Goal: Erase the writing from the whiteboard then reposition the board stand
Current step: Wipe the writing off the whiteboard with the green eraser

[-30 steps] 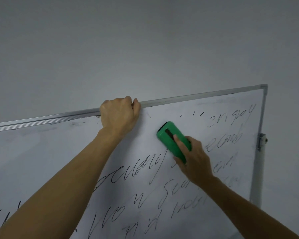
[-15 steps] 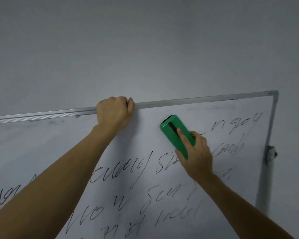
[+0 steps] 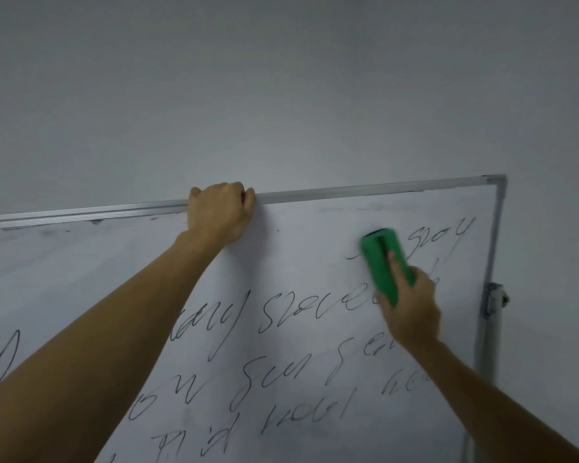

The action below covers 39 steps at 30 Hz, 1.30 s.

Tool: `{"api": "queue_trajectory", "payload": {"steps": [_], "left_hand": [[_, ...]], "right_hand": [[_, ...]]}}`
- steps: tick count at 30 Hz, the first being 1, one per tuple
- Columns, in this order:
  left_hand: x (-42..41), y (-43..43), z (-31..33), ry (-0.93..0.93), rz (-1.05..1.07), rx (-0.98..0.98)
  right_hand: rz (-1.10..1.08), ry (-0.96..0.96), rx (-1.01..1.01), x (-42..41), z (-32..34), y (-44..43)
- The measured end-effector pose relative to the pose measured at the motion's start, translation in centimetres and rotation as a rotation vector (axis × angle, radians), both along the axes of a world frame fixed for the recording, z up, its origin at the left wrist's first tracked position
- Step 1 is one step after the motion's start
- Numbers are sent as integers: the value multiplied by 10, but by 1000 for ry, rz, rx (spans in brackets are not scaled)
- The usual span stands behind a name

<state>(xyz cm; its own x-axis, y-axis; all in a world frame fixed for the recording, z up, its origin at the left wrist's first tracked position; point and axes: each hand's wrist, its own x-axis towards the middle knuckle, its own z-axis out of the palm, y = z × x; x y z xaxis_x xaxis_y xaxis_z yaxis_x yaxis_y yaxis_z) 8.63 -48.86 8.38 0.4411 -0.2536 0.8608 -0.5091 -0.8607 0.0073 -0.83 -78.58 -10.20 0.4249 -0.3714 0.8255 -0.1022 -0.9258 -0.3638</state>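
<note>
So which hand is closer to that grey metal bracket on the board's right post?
The right hand, holding the green plastic eraser, is left of the grey metal bracket. The left hand grips the silver top rail, far to its left.

Metal-framed whiteboard (image 3: 81,279), clamped at right edge to grey stand post (image 3: 490,335). Black handwriting (image 3: 281,312) across middle, lower and right surface; upper left bare, faint smears near top rail. Green eraser (image 3: 373,269) flat against upper right.
</note>
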Motion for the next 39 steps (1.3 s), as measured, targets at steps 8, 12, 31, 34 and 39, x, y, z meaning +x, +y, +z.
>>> {"api": "queue_trajectory", "payload": {"steps": [8, 12, 31, 34, 39], "left_hand": [[-5, -51, 0, 0, -16, 77], [-5, -62, 0, -42, -32, 86], [5, -72, -7, -223, -62, -1], [5, -80, -5, -200, -67, 14], [-1, -110, -1, -162, -146, 76]], "right_hand": [[139, 69, -207, 1, -43, 42], [127, 92, -331, -2, -34, 4], [-135, -6, 439, 11, -16, -58], [-139, 44, 467, 9, -26, -23], [70, 95, -152, 7, -58, 17]]}}
